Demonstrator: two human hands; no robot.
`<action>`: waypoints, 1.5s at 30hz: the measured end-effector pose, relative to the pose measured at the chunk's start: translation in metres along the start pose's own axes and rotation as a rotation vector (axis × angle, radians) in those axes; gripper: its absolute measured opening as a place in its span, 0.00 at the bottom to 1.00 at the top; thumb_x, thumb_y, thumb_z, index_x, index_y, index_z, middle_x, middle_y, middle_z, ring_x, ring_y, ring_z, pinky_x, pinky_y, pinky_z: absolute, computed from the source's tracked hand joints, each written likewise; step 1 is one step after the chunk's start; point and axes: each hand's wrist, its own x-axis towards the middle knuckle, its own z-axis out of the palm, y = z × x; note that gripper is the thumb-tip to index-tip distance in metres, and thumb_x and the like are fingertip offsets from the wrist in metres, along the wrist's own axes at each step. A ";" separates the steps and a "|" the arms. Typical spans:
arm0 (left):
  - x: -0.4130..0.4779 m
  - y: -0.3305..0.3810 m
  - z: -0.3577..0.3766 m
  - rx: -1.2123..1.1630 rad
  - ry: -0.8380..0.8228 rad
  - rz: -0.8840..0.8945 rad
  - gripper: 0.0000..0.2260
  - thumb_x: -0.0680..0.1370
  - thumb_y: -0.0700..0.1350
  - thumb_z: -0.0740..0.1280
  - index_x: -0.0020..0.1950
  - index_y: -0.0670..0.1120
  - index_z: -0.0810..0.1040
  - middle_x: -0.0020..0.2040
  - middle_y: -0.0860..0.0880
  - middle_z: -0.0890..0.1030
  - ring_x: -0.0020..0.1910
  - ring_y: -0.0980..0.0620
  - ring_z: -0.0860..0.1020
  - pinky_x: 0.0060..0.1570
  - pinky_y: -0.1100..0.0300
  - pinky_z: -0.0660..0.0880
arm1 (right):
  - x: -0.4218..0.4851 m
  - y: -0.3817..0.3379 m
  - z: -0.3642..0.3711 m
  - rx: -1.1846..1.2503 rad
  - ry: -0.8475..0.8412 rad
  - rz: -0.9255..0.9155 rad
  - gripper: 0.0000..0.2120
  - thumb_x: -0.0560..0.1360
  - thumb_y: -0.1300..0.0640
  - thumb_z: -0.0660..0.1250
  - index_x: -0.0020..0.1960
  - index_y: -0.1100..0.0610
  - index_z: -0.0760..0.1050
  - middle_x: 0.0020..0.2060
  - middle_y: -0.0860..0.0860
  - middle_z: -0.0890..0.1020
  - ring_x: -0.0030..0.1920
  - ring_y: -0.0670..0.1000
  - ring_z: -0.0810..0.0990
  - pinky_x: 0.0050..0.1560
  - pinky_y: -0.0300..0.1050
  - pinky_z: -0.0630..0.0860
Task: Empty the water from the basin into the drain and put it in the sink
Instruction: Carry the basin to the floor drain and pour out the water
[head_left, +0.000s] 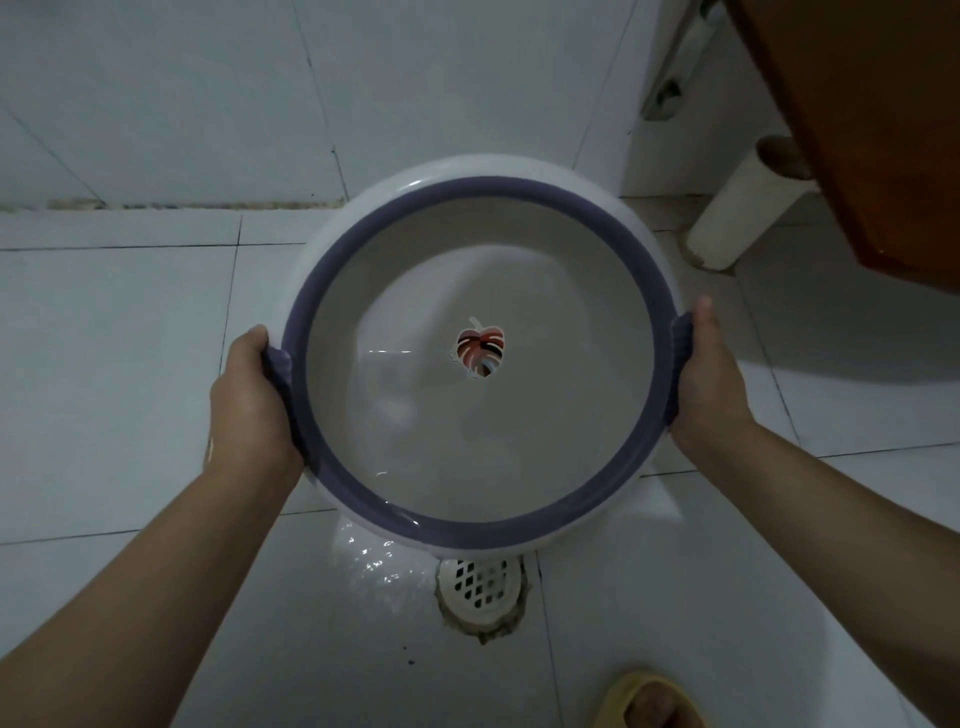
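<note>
A round white basin (395, 291) with a purple rim and a leaf sticker on its bottom is held above the tiled floor, tilted toward me. My left hand (252, 400) grips its left handle and my right hand (709, 382) grips its right handle. Water pools at the basin's near side and spills over the near rim onto the tiles. A white grated floor drain (480, 590) lies just below the near rim, partly hidden by the basin. The splash lands left of the drain. No sink is in view.
A white pipe (737, 208) slants down to the floor at the right, under a brown wooden edge (857, 130). A tiled wall rises behind the basin. My foot in a yellow slipper (647, 701) stands at the bottom right.
</note>
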 end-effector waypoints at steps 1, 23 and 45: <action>0.000 0.000 0.000 -0.003 -0.001 -0.006 0.11 0.69 0.57 0.63 0.31 0.53 0.76 0.25 0.58 0.79 0.26 0.61 0.79 0.35 0.62 0.73 | 0.000 0.000 -0.001 0.008 -0.002 0.000 0.21 0.76 0.38 0.56 0.34 0.49 0.76 0.20 0.41 0.77 0.25 0.40 0.78 0.37 0.40 0.75; 0.002 -0.003 -0.006 -0.018 -0.045 -0.040 0.11 0.69 0.57 0.63 0.32 0.53 0.78 0.29 0.56 0.82 0.32 0.58 0.82 0.42 0.60 0.74 | -0.006 0.003 -0.002 0.053 0.034 -0.010 0.19 0.77 0.41 0.59 0.31 0.48 0.74 0.19 0.40 0.76 0.24 0.38 0.77 0.36 0.39 0.73; -0.009 -0.004 -0.011 -0.111 -0.118 -0.080 0.19 0.75 0.58 0.60 0.31 0.53 0.85 0.31 0.56 0.84 0.34 0.58 0.83 0.40 0.59 0.75 | -0.026 -0.005 -0.002 0.078 -0.045 0.003 0.30 0.78 0.39 0.55 0.21 0.44 0.78 0.19 0.40 0.78 0.23 0.39 0.78 0.24 0.31 0.73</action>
